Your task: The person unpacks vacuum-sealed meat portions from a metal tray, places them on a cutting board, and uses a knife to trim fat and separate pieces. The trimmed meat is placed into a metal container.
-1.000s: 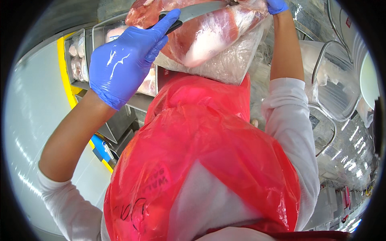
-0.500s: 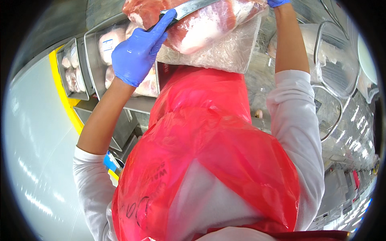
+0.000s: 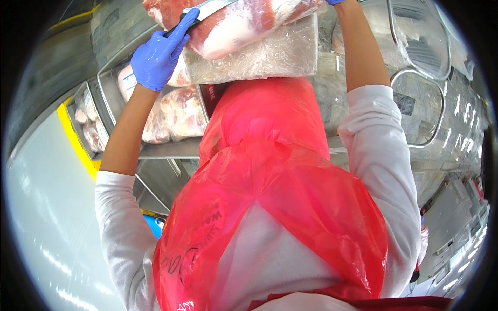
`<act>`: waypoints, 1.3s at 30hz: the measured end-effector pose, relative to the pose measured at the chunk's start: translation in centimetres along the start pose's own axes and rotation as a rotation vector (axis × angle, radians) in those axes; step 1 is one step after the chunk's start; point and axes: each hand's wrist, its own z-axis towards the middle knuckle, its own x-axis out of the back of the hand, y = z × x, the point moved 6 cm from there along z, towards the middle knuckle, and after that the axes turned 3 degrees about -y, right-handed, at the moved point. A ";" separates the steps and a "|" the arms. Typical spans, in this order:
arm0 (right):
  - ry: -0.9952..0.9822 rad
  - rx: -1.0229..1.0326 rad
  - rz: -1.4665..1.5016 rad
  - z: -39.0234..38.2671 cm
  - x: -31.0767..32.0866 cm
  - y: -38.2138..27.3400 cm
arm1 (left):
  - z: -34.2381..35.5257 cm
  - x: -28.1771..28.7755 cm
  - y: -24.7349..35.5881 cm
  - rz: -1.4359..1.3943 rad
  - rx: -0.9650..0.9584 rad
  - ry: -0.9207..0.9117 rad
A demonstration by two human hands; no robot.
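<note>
A large piece of raw meat (image 3: 233,31), red with white fat, lies on a plastic-wrapped board or block (image 3: 259,57) at the top. My left hand (image 3: 155,61), in a blue glove, is closed round the black handle of a knife (image 3: 208,8), index finger stretched along it. The blade points right, over or against the meat; whether it cuts in cannot be seen. At the top edge, by the meat's right end, only a sliver of my right hand (image 3: 335,2), also blue-gloved, shows. Its fingers are hidden.
Left of me, a metal bin (image 3: 111,93) holds bagged meat (image 3: 179,111); a smaller tray (image 3: 78,132) with packs stands beside it. Metal-framed carts (image 3: 415,142) with clear plastic are on the right. Part of another person (image 3: 424,241) shows at the lower right.
The view has shifted, so the meat, knife and both hands sit farther up and left. My left hand keeps its hold on the knife. Part of another person now shows at right.
</note>
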 end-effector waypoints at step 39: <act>0.276 0.124 0.154 -6.6 1.3 5.3 | -1.3 2.1 1.5 -0.096 -0.043 0.077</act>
